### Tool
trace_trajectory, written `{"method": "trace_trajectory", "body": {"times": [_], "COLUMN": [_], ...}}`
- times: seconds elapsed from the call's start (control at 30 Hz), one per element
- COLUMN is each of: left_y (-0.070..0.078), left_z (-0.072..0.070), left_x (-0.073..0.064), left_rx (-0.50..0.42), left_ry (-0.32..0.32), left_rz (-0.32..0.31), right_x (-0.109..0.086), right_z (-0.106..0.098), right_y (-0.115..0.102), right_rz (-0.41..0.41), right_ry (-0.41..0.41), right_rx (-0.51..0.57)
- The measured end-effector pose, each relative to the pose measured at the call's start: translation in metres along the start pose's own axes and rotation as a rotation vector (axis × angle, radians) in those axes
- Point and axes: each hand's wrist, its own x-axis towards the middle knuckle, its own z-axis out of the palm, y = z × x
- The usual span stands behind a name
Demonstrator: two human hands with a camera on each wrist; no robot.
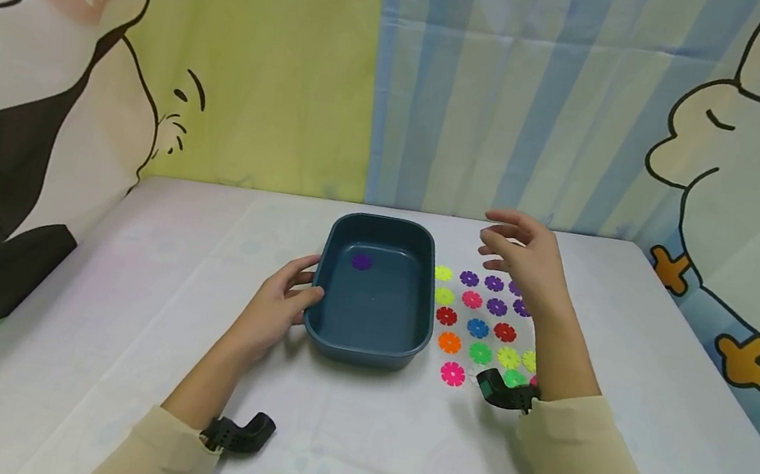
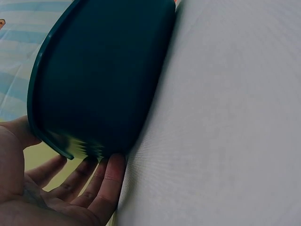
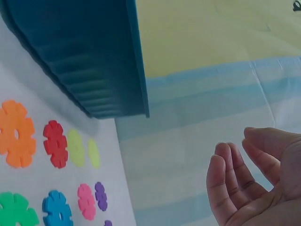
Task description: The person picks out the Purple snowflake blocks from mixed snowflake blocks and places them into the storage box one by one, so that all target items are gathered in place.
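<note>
A dark blue-green plastic tub (image 1: 369,326) stands on the white-covered table, with one purple flower-shaped piece (image 1: 362,262) lying inside toward its far end. My left hand (image 1: 280,300) holds the tub's left side: the thumb is over the rim, and the other fingers lie against the outer wall, as the left wrist view shows. My right hand (image 1: 522,255) is raised to the right of the tub, fingers loosely bent and nothing between them. Below it, flat flower-shaped pieces in several colours lie on the table, among them a blue one (image 1: 477,328) and an orange one (image 1: 449,342).
The flower pieces form rough rows right beside the tub, partly hidden by my right forearm. A patterned curtain (image 1: 493,89) hangs behind the far table edge. Each wrist wears a black strap-on device, the left one (image 1: 240,432) close over the table (image 1: 328,469).
</note>
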Motion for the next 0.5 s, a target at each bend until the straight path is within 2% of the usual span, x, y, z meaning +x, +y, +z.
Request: {"method": "trace_trajectory", "body": {"times": [0.5], "left_y": [-0.001], "left_z": [0.0], "left_x": [0.001], "left_rx": [0.022], "left_ry": [-0.004], "left_rz": [-0.01], "right_x": [-0.002], "right_z": [-0.032], "right_y": [0.021], "right_rz": [0.016], "right_ry": [0.069], "right_rx": [0.049]}}
